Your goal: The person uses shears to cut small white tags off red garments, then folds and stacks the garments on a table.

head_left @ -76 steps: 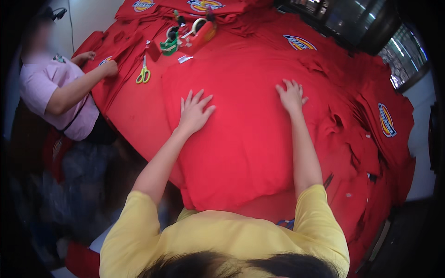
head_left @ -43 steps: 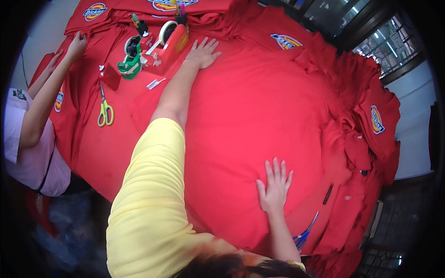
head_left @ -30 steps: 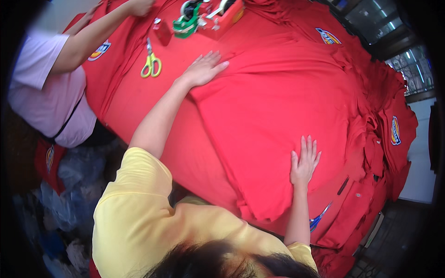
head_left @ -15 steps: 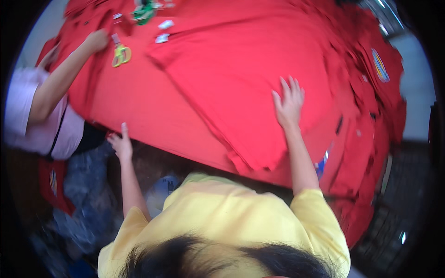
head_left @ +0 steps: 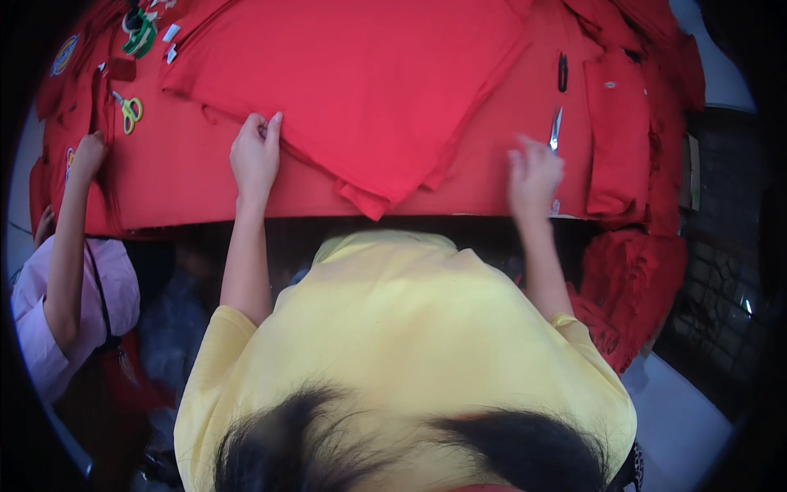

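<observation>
A large red garment lies across the red-covered table, its pointed lower corner close to the front edge. My left hand is at its left lower edge, thumb up and fingers curled, pinching the cloth. To the right of the garment, my right hand is smeared by motion, its fingers partly bent. It overlaps the place where the handles of a pair of scissors would be; only the blades show, pointing away from me. Whether the fingers grip the scissors cannot be made out.
Black thread snips lie beyond the scissors. Folded red garments line the right side. At the left are yellow-handled scissors, a green tape dispenser and a co-worker's hand on red cloth.
My left hand has gone from the table's edge to the garment's edge. My right hand has left the garment and moved right, to the scissors. The view has shifted.
</observation>
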`<state>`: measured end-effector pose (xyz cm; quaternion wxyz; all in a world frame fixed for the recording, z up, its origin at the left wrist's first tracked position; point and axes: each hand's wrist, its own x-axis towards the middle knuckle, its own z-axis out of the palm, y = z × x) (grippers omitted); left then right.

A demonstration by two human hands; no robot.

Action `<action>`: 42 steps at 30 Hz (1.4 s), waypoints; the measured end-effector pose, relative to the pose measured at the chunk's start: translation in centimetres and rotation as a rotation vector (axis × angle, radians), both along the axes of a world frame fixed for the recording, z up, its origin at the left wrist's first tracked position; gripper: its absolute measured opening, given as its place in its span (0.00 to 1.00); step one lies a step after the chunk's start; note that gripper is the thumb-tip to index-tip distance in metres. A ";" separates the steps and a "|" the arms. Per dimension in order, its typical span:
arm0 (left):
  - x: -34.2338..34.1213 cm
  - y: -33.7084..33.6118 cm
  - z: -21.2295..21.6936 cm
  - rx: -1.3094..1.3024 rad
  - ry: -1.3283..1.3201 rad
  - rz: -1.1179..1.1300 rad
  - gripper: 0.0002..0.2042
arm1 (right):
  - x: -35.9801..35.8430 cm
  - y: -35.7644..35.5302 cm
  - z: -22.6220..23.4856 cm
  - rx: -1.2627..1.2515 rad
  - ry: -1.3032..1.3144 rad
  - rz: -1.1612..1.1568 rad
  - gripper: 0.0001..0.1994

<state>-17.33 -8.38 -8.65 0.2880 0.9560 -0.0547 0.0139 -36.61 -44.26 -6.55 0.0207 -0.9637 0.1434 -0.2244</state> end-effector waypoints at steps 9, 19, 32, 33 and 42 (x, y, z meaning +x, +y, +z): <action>-1.9 -0.9 1.5 -1.096 0.286 0.185 0.16 | -6.6 -8.0 -2.2 0.121 0.338 -0.329 0.22; -11.2 -8.1 3.0 -1.030 0.849 -0.199 0.10 | -4.8 -6.3 0.8 1.402 0.174 0.041 0.23; -10.7 -6.9 5.5 -1.526 0.685 -0.033 0.10 | -3.2 7.0 3.3 1.060 0.378 0.612 0.27; -10.9 -6.9 5.5 -1.509 0.677 -0.038 0.09 | -3.3 7.0 3.3 1.043 0.387 0.627 0.27; -15.0 -10.1 2.5 -1.387 0.807 0.018 0.11 | -1.1 9.7 2.3 1.720 0.105 0.387 0.28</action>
